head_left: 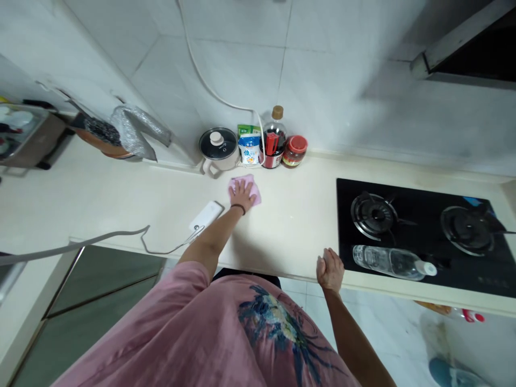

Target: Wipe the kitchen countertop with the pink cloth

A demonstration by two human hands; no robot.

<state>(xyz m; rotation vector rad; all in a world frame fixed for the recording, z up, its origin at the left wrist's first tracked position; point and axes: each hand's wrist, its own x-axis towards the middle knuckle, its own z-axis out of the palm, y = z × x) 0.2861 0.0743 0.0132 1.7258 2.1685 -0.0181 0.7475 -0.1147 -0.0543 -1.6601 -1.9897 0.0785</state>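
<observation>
My left hand (242, 195) lies flat with its fingers spread on a pink cloth (255, 189), pressing it to the cream countertop (282, 226). Just beyond it stand a pot with a glass lid (219, 145) and several seasonings. A white power bank (207, 216) with a cable lies left of my forearm. My right hand (331, 270) is closed in a loose fist and rests at the counter's front edge, left of the stove; no object shows in it.
The black gas stove (419, 226) carries a clear plastic bottle (393, 262) lying on its side. Against the wall are a white-blue packet (249, 149), a brown-capped bottle (277, 121) and a red-lidded jar (296, 150). A white cord (209, 88) hangs down the wall. A dish rack (30, 134) stands far left.
</observation>
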